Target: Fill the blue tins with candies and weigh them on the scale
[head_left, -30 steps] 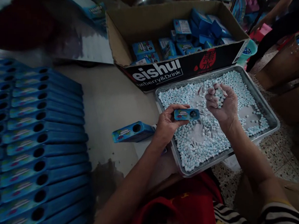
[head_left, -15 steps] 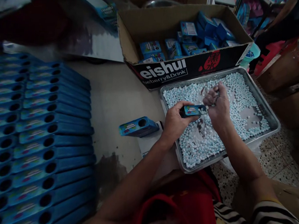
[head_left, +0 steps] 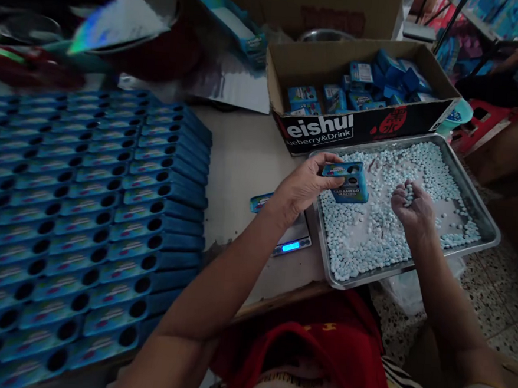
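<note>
My left hand (head_left: 302, 182) grips a small blue candy box (head_left: 351, 191) over the tray's left part. Its front faces me and a dark round hole shows in its top. To the right, my right hand (head_left: 413, 208) is cupped palm up over the candies, its fingers curled around several small pale candies (head_left: 408, 194). Beneath both hands lies a metal tray (head_left: 489, 234) spread with white and light-blue candies (head_left: 361, 248). Left of the tray is a scale (head_left: 291, 247) with a lit display. Another blue box (head_left: 261, 202) at the scale is partly hidden by my left forearm.
Rows of blue boxes with round holes (head_left: 146, 218) fill the table's left side. Behind the tray stands an open carton (head_left: 325, 130) with jumbled blue boxes inside. A teal bowl (head_left: 462, 116) sits at its right. Another person's arm (head_left: 514, 58) shows at upper right.
The view has swung left. The box in my left hand has turned from lying sideways to upright. My right hand has drawn away from it and opened upward, showing candies in the palm.
</note>
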### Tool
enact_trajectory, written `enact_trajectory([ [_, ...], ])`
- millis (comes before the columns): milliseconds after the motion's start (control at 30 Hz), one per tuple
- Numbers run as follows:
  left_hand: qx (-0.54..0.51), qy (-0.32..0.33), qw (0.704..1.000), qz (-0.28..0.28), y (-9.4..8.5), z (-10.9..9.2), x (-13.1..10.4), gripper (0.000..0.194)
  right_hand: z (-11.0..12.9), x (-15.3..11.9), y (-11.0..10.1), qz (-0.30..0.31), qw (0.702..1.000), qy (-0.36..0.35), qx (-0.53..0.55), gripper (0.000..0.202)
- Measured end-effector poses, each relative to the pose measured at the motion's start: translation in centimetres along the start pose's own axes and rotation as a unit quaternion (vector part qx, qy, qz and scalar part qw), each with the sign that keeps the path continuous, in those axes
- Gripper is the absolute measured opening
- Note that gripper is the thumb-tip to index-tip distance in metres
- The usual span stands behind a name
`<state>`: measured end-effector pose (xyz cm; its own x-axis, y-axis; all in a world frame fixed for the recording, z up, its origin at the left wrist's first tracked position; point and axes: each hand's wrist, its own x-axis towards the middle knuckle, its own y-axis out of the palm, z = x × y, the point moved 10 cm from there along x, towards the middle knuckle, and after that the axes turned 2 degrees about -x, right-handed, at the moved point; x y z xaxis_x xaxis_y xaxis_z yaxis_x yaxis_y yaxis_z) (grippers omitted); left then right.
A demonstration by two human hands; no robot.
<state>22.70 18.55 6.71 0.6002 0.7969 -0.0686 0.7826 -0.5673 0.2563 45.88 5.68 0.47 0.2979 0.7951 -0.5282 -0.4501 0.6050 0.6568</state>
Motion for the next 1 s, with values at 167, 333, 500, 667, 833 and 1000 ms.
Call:
enact_trajectory([
  [167,0.114,0.139,0.977,-0.116,-8.9,-7.0,-0.1,0.050,-0.5,-1.8,-1.8,-0.072,0.995,0.057,0.039,0.025],
  [333,0.187,0.093,0.955,-0.212,-18.3,-6.1,-0.6,0.046,-1.2,-1.1,-0.4,-0.002,0.999,0.045,0.003,0.021],
  [500,0.152,0.077,0.943,-0.285,-20.5,-2.1,-4.7,0.052,-5.2,-1.1,2.8,0.038,0.994,0.096,-0.031,0.022],
  [667,0.234,0.215,0.895,-0.314,-16.3,-3.1,-13.0,0.065,-5.0,-1.1,5.7,0.029,0.999,0.020,0.011,0.028],
  [833,0.310,0.145,0.897,-0.279,-9.9,-1.4,-13.1,0.046,-6.0,-2.0,11.1,0.120,0.993,0.012,0.018,0.033],
  [1000,0.343,0.200,0.901,-0.174,-1.9,-3.6,-9.2,0.051,-3.7,-4.4,16.6,0.216,0.964,-0.145,-0.060,0.033],
])
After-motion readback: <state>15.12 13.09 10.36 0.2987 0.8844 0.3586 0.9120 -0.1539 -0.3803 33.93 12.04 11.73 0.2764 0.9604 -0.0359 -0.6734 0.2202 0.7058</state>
